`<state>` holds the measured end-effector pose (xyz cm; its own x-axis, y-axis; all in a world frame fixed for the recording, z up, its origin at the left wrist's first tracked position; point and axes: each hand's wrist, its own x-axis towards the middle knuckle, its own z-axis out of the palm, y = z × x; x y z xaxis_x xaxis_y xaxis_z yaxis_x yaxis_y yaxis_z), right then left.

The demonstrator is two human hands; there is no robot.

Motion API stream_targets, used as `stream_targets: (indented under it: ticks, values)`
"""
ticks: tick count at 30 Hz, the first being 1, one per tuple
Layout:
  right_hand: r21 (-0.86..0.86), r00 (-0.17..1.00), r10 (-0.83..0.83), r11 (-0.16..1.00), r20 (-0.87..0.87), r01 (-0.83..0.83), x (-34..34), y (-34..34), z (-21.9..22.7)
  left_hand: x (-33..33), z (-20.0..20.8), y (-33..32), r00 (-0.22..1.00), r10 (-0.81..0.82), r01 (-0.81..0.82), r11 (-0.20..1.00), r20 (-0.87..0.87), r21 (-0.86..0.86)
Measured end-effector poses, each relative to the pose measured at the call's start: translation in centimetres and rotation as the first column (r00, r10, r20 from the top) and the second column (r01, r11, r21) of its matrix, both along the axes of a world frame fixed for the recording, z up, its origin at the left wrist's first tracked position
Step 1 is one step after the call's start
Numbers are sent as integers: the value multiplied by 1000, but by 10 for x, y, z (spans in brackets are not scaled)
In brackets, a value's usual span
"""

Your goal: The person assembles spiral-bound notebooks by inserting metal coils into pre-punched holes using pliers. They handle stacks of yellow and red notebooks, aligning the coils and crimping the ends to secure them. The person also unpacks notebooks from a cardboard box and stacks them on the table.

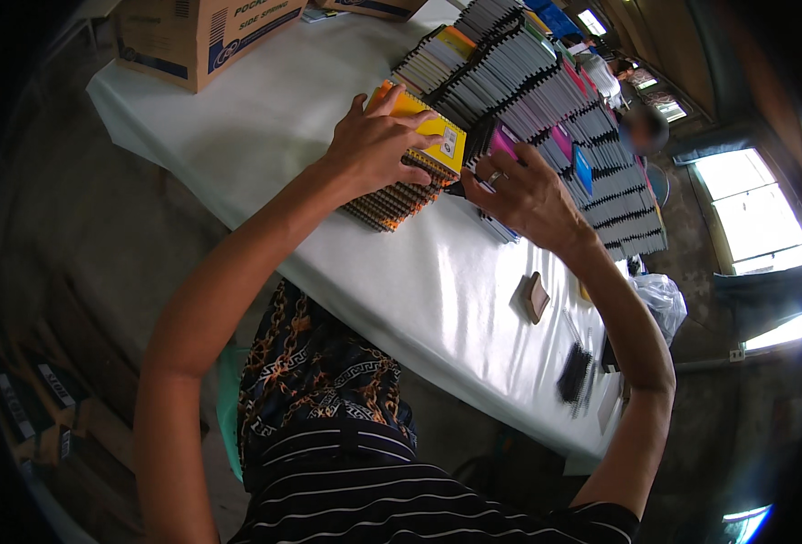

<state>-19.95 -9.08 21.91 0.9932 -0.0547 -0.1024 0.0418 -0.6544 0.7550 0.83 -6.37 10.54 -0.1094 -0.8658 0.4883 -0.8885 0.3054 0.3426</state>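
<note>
A stack of spiral notebooks (390, 205) with a yellow cover on top (449, 156) stands on the white-covered table. My left hand (374, 150) rests on that cover, fingers spread over it and thumb down by the coil-bound side. Close to the stack's right corner is my right hand (529, 195), a ring on one finger. Its fingers are curled in and the tips come together near a small dark thing (455, 189), too hidden to name. Just beyond the right hand lies a notebook with a magenta cover (503, 140).
Tall rows of black-bound notebooks (528, 82) fill the table's far right. A cardboard box (206, 41) stands at the far left. Nearer on the right lie a small brown object (535, 299), black wire-like pieces (576, 374) and a clear plastic bag (662, 304). People are in the background.
</note>
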Motion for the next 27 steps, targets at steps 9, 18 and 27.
stream_targets:
  ticks: [9, 18, 27]
  values:
    - [144, 980, -161, 979, 121, 143, 14, 20, 8, 1, -3, 3, 998, 23, -19, 998, 52, -66]
    - [-29, 999, 42, 999, -35, -43, 3, 1, -5, 0, -2, 3, 1000, 3, -2, 999, 28, -45]
    - [-51, 996, 72, 996, -53, -75, 3, -1, -6, 0, -6, 1, 1000, 13, -12, 998, 23, -68]
